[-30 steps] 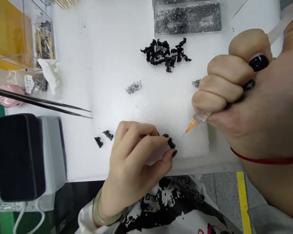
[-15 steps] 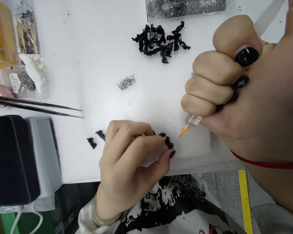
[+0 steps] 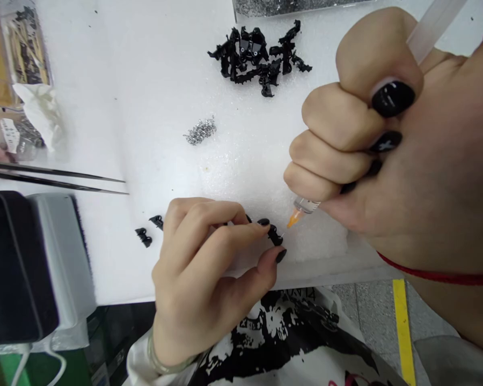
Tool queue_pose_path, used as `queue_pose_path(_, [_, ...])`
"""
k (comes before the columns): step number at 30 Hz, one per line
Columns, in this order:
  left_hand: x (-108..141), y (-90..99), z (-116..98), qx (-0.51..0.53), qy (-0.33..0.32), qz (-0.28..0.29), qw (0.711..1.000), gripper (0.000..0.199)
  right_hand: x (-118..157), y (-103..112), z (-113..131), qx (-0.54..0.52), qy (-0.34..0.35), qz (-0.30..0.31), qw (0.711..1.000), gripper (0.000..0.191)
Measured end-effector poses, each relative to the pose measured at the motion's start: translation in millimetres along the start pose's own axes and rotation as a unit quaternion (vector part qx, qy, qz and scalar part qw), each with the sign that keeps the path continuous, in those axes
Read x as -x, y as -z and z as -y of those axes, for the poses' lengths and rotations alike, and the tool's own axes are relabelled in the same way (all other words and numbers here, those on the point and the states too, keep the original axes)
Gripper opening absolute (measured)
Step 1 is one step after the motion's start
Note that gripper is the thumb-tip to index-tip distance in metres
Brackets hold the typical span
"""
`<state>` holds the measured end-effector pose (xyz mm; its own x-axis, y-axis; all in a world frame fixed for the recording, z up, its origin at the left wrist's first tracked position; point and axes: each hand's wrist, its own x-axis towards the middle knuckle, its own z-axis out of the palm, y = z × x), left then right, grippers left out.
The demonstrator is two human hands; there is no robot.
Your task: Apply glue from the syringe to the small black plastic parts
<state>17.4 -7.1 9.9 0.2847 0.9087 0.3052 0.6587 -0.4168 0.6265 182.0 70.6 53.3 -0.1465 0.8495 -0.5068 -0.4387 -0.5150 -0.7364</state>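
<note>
My left hand [image 3: 217, 268] is closed, pinching a small black plastic part [image 3: 274, 236] between thumb and index finger just above the white foam sheet [image 3: 225, 177]. A fist formed by my right hand [image 3: 358, 128] wraps round a clear syringe [image 3: 305, 205]. Its orange needle tip [image 3: 294, 217] points down and left, with the fine needle reaching the edge of the black part. Two more small black parts [image 3: 144, 237] lie left of my left hand, one partly covered by it.
A heap of black parts [image 3: 261, 59] and a small pile of metal pieces [image 3: 201, 130] lie on the foam. Black tweezers [image 3: 84, 179] rest at left, above a dark phone-like device [image 3: 16, 268]. A clear box [image 3: 26, 45] with sticks stands at upper left.
My right hand has brought the syringe left and slightly down, so the needle now meets the black part. The whole view has shifted a little; my left hand keeps its pinch.
</note>
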Motion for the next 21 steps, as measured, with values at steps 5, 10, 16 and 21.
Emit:
queue_pose_path(5, [0,1.6,0,-0.01,0.006,0.008,1.0,0.015,-6,5,-3,-0.007,0.016,0.031,0.999,0.071])
queue_pose_path(10, [0,3.6,3,-0.005,-0.005,0.016,1.0,0.017,3,-1,0,-0.005,0.012,0.027,1.0,0.065])
queue_pose_path(16, [0,3.9,4,0.004,-0.014,0.015,1.0,0.02,12,-7,5,0.046,0.041,0.055,0.997,0.051])
queue_pose_path(21, [1,3.4,3,0.003,-0.007,0.015,1.0,0.02,12,-6,3,0.034,0.056,0.055,0.996,0.052])
